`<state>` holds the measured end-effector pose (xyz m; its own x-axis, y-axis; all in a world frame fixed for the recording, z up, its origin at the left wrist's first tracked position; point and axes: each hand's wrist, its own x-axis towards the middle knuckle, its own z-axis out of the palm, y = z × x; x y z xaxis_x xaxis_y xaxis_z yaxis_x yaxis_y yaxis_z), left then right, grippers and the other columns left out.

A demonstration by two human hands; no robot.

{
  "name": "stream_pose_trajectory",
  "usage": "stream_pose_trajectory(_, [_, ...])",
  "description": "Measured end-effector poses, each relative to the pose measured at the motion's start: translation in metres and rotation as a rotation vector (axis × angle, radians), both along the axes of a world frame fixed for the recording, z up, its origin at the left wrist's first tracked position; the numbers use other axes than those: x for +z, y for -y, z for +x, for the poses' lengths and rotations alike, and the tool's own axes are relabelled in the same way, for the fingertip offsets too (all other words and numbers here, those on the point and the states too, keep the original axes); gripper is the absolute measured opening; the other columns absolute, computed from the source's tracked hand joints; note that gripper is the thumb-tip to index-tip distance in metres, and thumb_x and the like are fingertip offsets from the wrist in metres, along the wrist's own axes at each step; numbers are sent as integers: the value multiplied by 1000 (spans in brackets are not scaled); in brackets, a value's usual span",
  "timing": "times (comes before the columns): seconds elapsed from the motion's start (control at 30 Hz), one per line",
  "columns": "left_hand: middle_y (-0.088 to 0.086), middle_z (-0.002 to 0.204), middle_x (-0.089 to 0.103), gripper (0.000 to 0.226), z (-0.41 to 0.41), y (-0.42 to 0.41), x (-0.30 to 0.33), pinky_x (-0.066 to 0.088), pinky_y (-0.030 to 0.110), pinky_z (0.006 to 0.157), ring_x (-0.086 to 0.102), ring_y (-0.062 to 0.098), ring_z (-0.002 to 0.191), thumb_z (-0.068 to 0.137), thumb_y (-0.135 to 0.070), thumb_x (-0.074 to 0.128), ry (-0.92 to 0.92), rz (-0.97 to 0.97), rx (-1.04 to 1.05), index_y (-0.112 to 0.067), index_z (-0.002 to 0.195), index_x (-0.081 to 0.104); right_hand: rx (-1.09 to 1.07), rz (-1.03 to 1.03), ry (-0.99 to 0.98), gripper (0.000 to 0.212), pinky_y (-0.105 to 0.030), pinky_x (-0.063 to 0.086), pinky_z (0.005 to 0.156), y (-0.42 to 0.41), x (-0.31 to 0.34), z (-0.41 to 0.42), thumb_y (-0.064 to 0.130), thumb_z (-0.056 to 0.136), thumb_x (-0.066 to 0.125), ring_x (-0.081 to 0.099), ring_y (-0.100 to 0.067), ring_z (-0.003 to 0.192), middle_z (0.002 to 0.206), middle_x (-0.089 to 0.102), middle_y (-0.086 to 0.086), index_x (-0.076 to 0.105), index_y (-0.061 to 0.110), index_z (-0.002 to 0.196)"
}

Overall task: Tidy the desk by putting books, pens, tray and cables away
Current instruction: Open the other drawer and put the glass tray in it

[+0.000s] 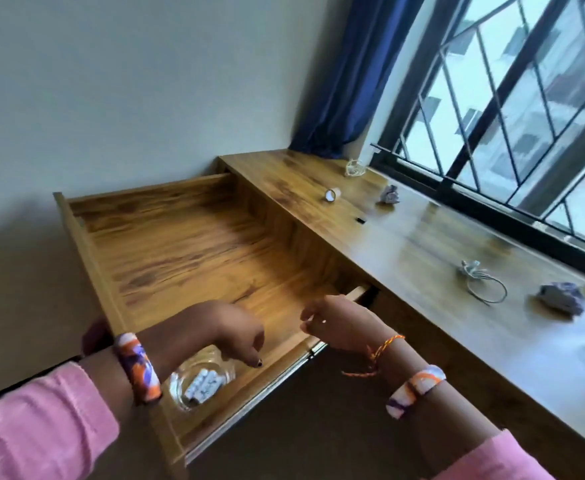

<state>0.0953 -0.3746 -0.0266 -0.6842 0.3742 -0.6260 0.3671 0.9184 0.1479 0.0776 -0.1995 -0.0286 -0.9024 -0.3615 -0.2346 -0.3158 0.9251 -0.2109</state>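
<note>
The desk (422, 244) runs from centre to lower right beneath the window (513, 109). Its drawer (187, 244) stands pulled out at centre, likely to take the clutter. A glass tray (199, 382) already sits in its lower corner, under the left hand (228, 334), loosely curled, holding nothing. The right hand (336, 323) hovers relaxed, likewise holding nothing. Cables (485, 285) wait at right, unobstructed.

The desk (405, 237) is wood with a smooth, glossy top that reflects the window light. The open drawer (187, 244) is the same grained wood, more matt inside. A clear glass dish (199, 379) shines. The sleeves (34, 431) are soft pink cloth.
</note>
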Motion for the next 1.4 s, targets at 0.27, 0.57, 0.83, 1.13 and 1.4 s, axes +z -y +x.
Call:
stream_pose_trajectory(0.27, [0,118,62,31,-10,-220,11,47,29,86,58,16,105,91,-35,53,-208,441,-201,-19,116,59,-253,-44,-46,26,-34,50,75,-207,15,43,36,74,60,64,-29,93,98,68,-10,67,22,94])
stream_pose_trajectory(0.57, [-7,113,63,28,-16,-338,-15,48,25,89,59,11,103,89,-36,54,-238,542,-300,-27,114,62,-486,48,-118,47,-33,40,98,-357,-19,57,31,91,50,43,-23,127,137,48,-3,40,24,137])
stream_pose_trajectory(0.83, [-11,125,57,33,-97,-386,-55,44,24,91,55,14,114,86,-35,57,-426,590,-232,-26,117,59,-422,55,-77,65,-36,1,117,-388,-63,29,49,95,27,-1,-22,146,159,1,-4,9,18,149])
stream_pose_trajectory(1.13, [2,106,66,19,-220,-352,-68,46,28,82,59,23,102,84,-13,61,-586,650,133,-14,102,68,45,-155,-84,85,-29,-24,108,-355,-79,-100,61,81,-5,-1,-19,146,158,7,-4,13,13,149])
stream_pose_trajectory(1.4, [33,136,40,54,-338,-251,-81,34,44,105,40,45,124,76,-2,66,-842,499,641,1,128,51,241,-224,-109,65,-22,-14,111,-280,-76,-242,50,95,3,-1,-18,146,158,2,-7,5,15,149])
